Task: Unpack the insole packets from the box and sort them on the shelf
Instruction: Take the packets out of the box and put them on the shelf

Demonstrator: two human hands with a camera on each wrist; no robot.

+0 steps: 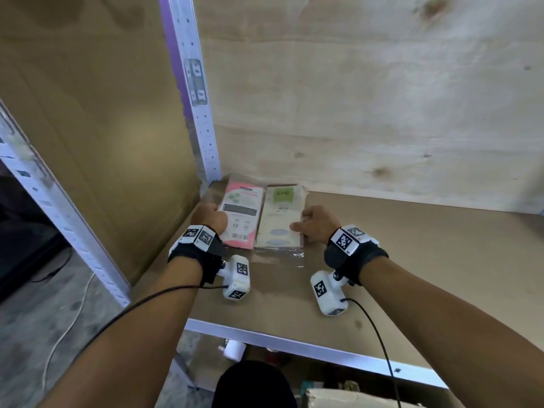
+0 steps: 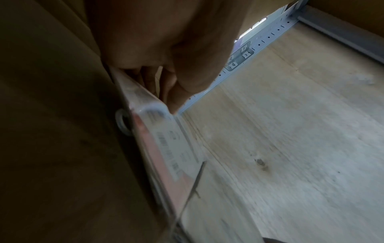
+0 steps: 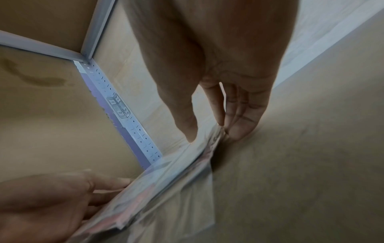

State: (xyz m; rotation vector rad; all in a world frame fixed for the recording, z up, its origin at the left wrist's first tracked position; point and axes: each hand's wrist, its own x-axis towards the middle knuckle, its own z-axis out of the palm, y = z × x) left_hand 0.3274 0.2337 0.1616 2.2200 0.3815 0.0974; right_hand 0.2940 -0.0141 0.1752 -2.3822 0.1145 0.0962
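Two insole packets lie side by side in the back left corner of the shelf: a pink packet point(image 1: 242, 212) point(image 2: 166, 156) and a beige packet point(image 1: 281, 219) with a green label. Each seems to top a thin pile point(image 3: 166, 180) in clear wrap. My left hand point(image 1: 210, 216) point(image 2: 172, 82) point(image 3: 62, 197) is at the pink packet's left edge, thumb on top and fingers against the side. At the beige packet's right edge is my right hand point(image 1: 313, 223) point(image 3: 212, 133). Its thumb rests on top, and its straight fingers press the side with tips on the board.
The brown shelf board point(image 1: 397, 260) stretches bare to the right. A perforated metal upright point(image 1: 203, 128) and a cardboard side panel point(image 1: 103, 142) close the left, and plywood point(image 1: 382, 113) forms the back. A cardboard box point(image 1: 353, 399) shows below the front rail point(image 1: 294, 346).
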